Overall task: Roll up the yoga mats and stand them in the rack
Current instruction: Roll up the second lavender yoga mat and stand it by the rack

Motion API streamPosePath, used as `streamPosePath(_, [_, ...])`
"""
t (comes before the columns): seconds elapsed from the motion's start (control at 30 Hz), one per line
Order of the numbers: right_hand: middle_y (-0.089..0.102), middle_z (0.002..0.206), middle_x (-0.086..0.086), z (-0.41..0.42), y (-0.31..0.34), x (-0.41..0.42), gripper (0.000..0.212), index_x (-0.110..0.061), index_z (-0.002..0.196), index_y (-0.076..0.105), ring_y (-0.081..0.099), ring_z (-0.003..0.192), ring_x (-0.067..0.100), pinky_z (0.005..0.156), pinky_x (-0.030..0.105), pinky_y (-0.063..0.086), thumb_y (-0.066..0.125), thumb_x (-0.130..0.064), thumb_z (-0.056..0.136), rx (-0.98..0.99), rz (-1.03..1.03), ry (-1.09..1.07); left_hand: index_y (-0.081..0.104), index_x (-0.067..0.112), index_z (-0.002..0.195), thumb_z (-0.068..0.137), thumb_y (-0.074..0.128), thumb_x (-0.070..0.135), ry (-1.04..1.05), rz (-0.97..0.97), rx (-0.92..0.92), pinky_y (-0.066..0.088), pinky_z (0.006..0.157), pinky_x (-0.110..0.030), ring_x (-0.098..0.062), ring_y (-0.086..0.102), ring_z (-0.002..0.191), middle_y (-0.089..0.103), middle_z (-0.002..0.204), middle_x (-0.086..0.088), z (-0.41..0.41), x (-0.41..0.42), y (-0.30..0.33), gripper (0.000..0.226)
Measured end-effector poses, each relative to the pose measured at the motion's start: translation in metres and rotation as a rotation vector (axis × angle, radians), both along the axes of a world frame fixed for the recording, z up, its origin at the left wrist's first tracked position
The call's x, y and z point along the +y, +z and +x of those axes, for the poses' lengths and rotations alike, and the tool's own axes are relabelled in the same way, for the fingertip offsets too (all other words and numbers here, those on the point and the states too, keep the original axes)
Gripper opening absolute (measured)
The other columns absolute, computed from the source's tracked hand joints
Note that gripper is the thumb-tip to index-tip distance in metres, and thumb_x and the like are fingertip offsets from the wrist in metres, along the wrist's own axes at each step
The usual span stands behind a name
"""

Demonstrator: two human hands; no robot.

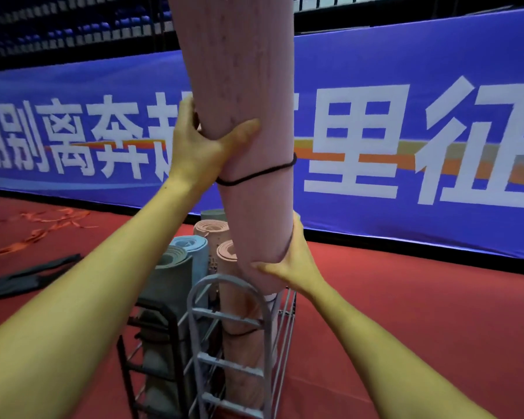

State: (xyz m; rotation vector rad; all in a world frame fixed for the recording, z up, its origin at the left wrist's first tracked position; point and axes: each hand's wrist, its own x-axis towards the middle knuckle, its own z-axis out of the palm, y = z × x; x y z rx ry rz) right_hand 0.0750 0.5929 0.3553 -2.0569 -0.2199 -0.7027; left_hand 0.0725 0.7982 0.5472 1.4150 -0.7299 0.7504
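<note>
Wire rack (229,316) holding rolled mats (191,252)

Lighting: even, moderately bright indoor light from overhead; no hard shadows on the red floor (406,313), only soft darkening inside the rack (224,343). Upper background dim, near black. Glare: none; banner (436,86) saturated blue. Sharpness: soft overall, with motion blur on the banner lettering and pink rolled mat (248,86). Distortion: wide-angle bowing of the banner edges, forearms stretched toward the lower corners
</note>
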Motion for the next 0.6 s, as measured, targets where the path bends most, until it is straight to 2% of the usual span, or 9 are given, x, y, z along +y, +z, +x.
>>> streamPosePath(0.13, [0.05,0.144,-0.013,0.027,-0.007,-0.02,0.12,-0.043,0.148,0.03,0.054,0.131,0.01,0.1,0.049,0.053,0.101,-0.053,0.052,-0.08,0.069,-0.046,0.05,0.026,0.144,0.081,0.078,0.067,-0.064,-0.076,0.029,0.057,0.099,-0.032,-0.009,0.063,0.127,0.062,0.141,0.004,0.038,-0.035,-0.001,0.08])
streamPosePath(0.2, [0.053,0.142,-0.012,0.031,-0.012,-0.032,0.117,-0.041,0.146,0.031,0.056,0.128,0.01,0.099,0.045,0.053,0.099,-0.054,0.052,-0.086,0.1,-0.058,0.055,0.026,0.135,0.094,0.055,0.072,-0.069,-0.054,0.178,0.059,0.092,-0.036,-0.016,0.069,0.118,0.065,0.136,0.001,0.061,-0.036,-0.031,0.062])
streamPosePath(0.23, [0.055,0.141,-0.01,0.032,-0.014,-0.037,0.116,-0.039,0.146,0.031,0.058,0.126,0.01,0.099,0.043,0.054,0.098,-0.055,0.052,-0.083,0.121,-0.067,0.061,0.021,0.125,0.1,0.049,0.067,0.001,0.036,0.261,0.06,0.083,-0.037,-0.019,0.074,0.106,0.07,0.123,-0.002,0.072,-0.031,-0.059,0.055])
streamPosePath(0.27, [0.057,0.138,-0.01,0.033,-0.015,-0.041,0.116,-0.037,0.145,0.031,0.059,0.123,0.009,0.098,0.043,0.054,0.096,-0.054,0.051,-0.075,0.148,-0.074,0.065,0.014,0.114,0.105,0.048,0.06,0.082,0.197,0.336,0.059,0.076,-0.04,-0.02,0.077,0.091,0.075,0.106,-0.003,0.085,-0.022,-0.093,0.05])
streamPosePath(0.33, [0.061,0.134,-0.012,0.031,-0.012,-0.045,0.113,-0.035,0.143,0.033,0.062,0.119,0.005,0.097,0.043,0.056,0.095,-0.053,0.05,-0.053,0.182,-0.071,0.069,0.01,0.096,0.108,0.053,0.043,0.211,0.676,0.441,0.06,0.074,-0.041,-0.016,0.075,0.071,0.077,0.082,-0.002,0.106,-0.005,-0.161,0.039])
streamPosePath(0.4, [0.061,0.133,-0.014,0.032,-0.008,-0.048,0.112,-0.035,0.143,0.034,0.062,0.118,0.003,0.096,0.044,0.056,0.096,-0.05,0.051,-0.046,0.185,-0.049,0.07,0.013,0.085,0.105,0.058,0.034,0.278,1.077,0.491,0.058,0.081,-0.041,-0.02,0.072,0.077,0.077,0.08,-0.001,0.126,0.006,-0.204,0.032])
streamPosePath(0.43, [0.061,0.134,-0.016,0.033,-0.005,-0.05,0.112,-0.036,0.144,0.034,0.061,0.119,0.003,0.096,0.043,0.056,0.097,-0.049,0.052,-0.048,0.18,-0.039,0.071,0.012,0.083,0.103,0.059,0.031,0.293,1.181,0.502,0.056,0.082,-0.039,-0.023,0.071,0.082,0.076,0.082,-0.003,0.133,0.007,-0.214,0.03])
streamPosePath(0.5, [0.059,0.136,-0.017,0.032,-0.003,-0.054,0.113,-0.038,0.145,0.033,0.06,0.121,0.001,0.096,0.038,0.055,0.099,-0.048,0.053,-0.047,0.162,-0.015,0.077,0.014,0.093,0.101,0.06,0.023,0.26,1.192,0.53,0.053,0.087,-0.036,-0.022,0.071,0.094,0.078,0.093,-0.001,0.142,0.006,-0.224,0.021])
streamPosePath(0.6, [0.057,0.137,-0.02,0.028,0.002,-0.053,0.113,-0.041,0.146,0.032,0.058,0.121,-0.001,0.095,0.03,0.053,0.099,-0.052,0.055,-0.025,0.113,0.028,0.077,0.026,0.12,0.101,0.064,0.021,0.076,1.057,0.59,0.052,0.104,-0.035,-0.006,0.069,0.111,0.076,0.117,0.017,0.143,-0.002,-0.229,0.024])
